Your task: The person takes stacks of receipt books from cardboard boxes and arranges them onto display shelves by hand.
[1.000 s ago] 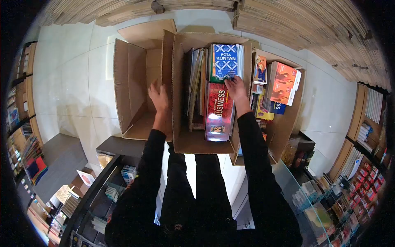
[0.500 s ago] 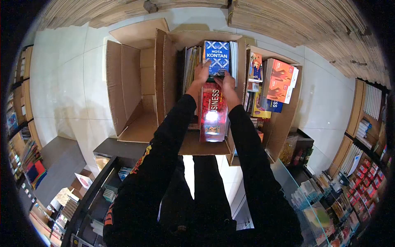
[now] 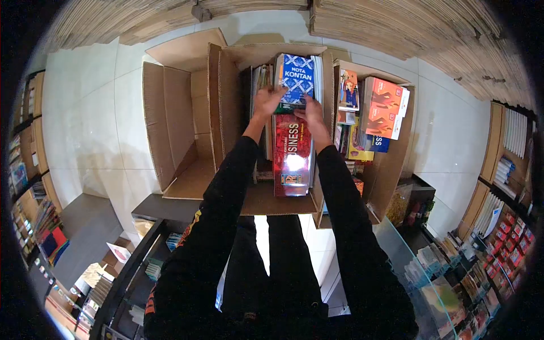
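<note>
A blue receipt book (image 3: 297, 76) printed "NOTA KONTAN" lies cover up at the far part of the middle cardboard box (image 3: 277, 205). My left hand (image 3: 267, 103) grips its left near corner, thumb on the cover and the other fingers hidden at its side. At the near right corner is my right hand (image 3: 313, 118), thumb on the cover, fingers curled at the near edge. Just below the hands, a red book (image 3: 292, 158) marked "BUSINESS" lies flat. Books stand on edge (image 3: 263, 82) along the left of the box. A strip of green cover shows under the blue book.
To the left is an open cardboard box (image 3: 178, 113). The right box (image 3: 396, 175) holds books and orange packs (image 3: 386, 107). Stacks of flattened cardboard (image 3: 391, 25) line the far side. A glass-topped case (image 3: 416, 272) stands near right, a dark shelf unit (image 3: 133, 277) near left.
The blue receipt book has tilted slightly and shifted a little left. My left hand has moved left, to the book's side. My right thumb sits slightly higher on the cover.
</note>
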